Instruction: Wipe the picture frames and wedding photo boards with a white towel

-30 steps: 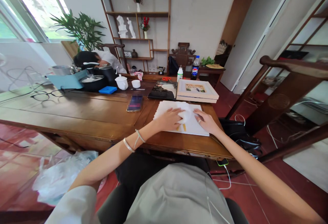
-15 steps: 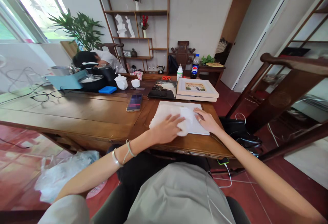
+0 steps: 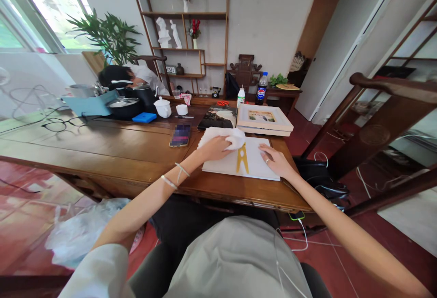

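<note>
Head view: my left hand (image 3: pixel 213 148) is closed around a crumpled white tissue (image 3: pixel 235 138), held over the far part of the white board (image 3: pixel 221 166); my right hand (image 3: pixel 278 162) lies flat and open on the board's right side; a yellow peg-shaped figure (image 3: pixel 242 158) shows between them; the board rests on the wooden table (image 3: pixel 119 148).

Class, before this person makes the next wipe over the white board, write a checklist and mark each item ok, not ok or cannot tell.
1. The left hand grips the cloth: ok.
2. The right hand lies flat on the white board: ok.
3. The white board lies fully on the table: ok.
4. The yellow shape shows uncovered between the hands: ok.
5. The phone lies apart from the white board: ok.
6. The yellow shape is dry: cannot tell.
</note>
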{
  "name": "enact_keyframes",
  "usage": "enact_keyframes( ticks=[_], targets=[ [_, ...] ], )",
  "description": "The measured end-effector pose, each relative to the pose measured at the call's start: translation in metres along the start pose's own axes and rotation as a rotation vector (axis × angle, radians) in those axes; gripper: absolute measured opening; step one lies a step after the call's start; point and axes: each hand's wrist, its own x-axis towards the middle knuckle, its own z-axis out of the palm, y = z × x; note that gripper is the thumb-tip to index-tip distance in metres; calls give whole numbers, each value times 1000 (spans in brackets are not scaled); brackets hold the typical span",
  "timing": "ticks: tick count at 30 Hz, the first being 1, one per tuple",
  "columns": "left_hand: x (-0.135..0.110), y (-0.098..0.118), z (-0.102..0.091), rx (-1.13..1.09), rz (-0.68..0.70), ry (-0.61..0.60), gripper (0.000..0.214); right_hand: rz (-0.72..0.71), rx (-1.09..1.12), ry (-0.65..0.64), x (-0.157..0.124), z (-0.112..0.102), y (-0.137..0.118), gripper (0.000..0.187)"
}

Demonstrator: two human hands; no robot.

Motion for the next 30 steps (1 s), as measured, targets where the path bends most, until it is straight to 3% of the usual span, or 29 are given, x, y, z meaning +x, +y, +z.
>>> enact_keyframes(
  ticks=[4,8,16,20,24,30],
  targets=[
    [12,-15,6,44,-26,8,25,4,-5,-4,0,1,2,36],
    [-4,-8,4,74,-14,-34,22,-5,1,1,-1,3,5,35],
    [-90,55,-21,54,105,-27,18,-6,10,6,-1,4,6,35],
    [-110,73,-30,35,100,-34,17,-9,20,14,-1,3,5,34],
    [-91,52,-22,36,66,-23,19,2,17,11,-1,3,4,34],
    [-26,-12,-6,75,-11,-36,23,-4,28,7,-1,2,4,34]
  ],
)
